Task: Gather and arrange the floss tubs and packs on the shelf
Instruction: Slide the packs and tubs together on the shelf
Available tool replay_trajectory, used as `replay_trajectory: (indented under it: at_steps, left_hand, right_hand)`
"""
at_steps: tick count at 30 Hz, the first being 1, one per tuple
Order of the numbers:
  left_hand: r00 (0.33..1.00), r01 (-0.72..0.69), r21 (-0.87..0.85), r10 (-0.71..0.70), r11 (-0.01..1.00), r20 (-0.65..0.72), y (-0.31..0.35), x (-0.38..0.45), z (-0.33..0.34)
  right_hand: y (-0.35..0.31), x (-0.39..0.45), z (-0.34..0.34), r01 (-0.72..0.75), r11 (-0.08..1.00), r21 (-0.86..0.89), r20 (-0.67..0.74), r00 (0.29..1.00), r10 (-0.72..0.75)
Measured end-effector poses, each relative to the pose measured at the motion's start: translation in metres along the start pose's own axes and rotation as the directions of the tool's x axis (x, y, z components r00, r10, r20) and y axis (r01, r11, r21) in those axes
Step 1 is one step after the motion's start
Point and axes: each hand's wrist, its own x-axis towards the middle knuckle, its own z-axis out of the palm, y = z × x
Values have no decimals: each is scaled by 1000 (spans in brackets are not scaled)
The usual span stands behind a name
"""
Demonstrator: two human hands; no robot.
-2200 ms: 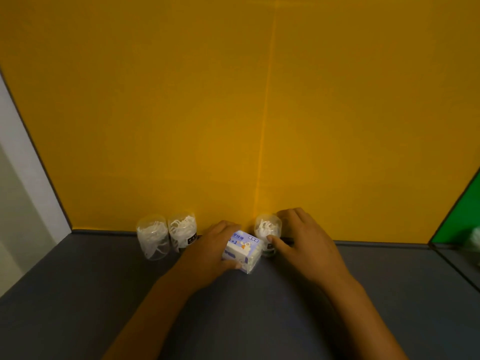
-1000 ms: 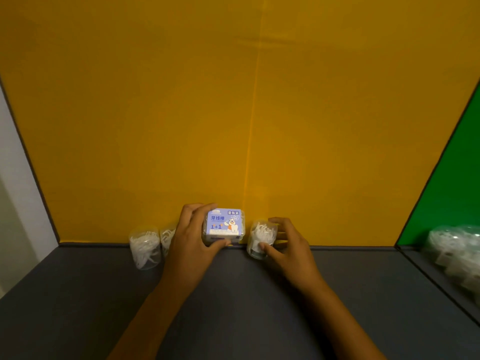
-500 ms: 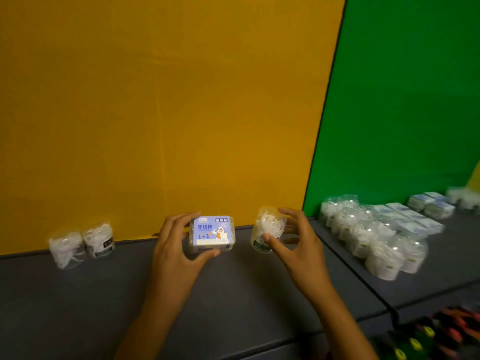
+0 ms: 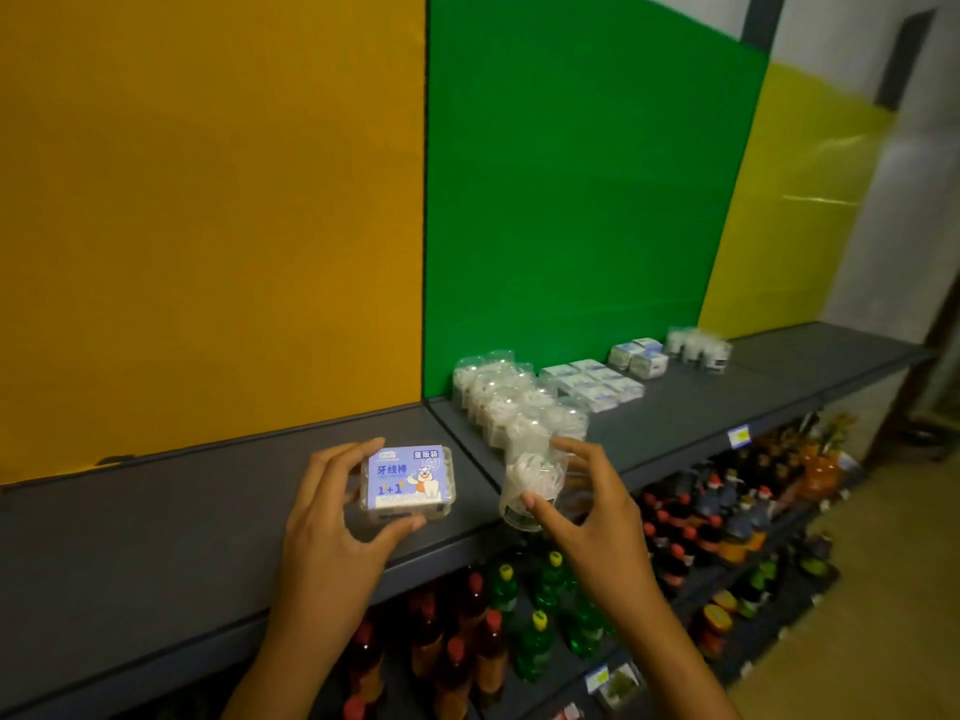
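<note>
Head view: we are gripping a purple-labelled clear floss pack in our left hand and a clear floss tub in our right hand; the grouped clear tubs are lying just up-right, nearer the right hand.

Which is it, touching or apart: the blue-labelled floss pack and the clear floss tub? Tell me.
Apart. The head view shows dark shelf between the blue-labelled floss pack in the left hand and the clear floss tub in the right hand.

A dark grey shelf ran along the coloured back panels. On it, before the green panel, stood a cluster of clear floss tubs, with flat white floss packs just beside them, then two small boxes and more tubs farther right.
</note>
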Motion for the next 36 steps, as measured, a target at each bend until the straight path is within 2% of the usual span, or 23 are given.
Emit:
replay_trajectory:
  at_steps: [8, 15, 27, 36]
  left_hand:
    - [996, -26, -48, 30, 999, 87, 47, 1, 87]
    - [989, -53, -83, 64, 995, 137, 63, 17, 171]
    - [991, -61, -135, 76, 989, 109, 62, 85, 352]
    - [977, -50, -137, 77, 989, 199, 66, 119, 471]
  right_hand:
    - [38, 1, -100, -34, 997, -68, -85, 996, 28]
    - [82, 28, -161, -44, 990, -132, -167, 986, 22]
    - [184, 141, -252, -42, 971, -237, -181, 984, -2]
    - [274, 198, -311, -83, 973, -215, -224, 974, 33]
